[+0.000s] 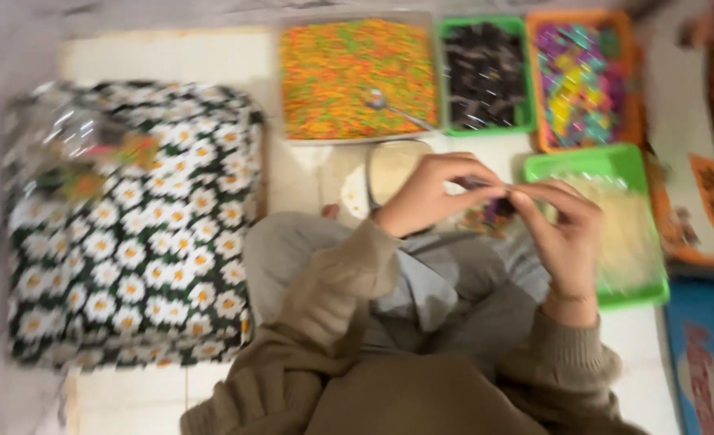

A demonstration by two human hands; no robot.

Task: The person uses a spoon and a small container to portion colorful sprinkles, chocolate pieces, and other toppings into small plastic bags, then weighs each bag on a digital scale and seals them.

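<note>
Soft, even indoor light; faint shadows. Heavy motion blur across whole frame, edges smeared; glare on plastic wrap point(67, 133).

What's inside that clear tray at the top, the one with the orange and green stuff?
The clear tray is filled with small orange and green bits, with a metal spoon lying on them at the near right. The bits cover the tray's bottom, so anything beneath is hidden.

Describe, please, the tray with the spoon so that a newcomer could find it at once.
Start at the row of trays along the top. The leftmost and widest, a clear rectangular tray, holds orange-and-green bits. Only it has a metal spoon lying in it; the green tray beside it holds dark pieces.
</note>
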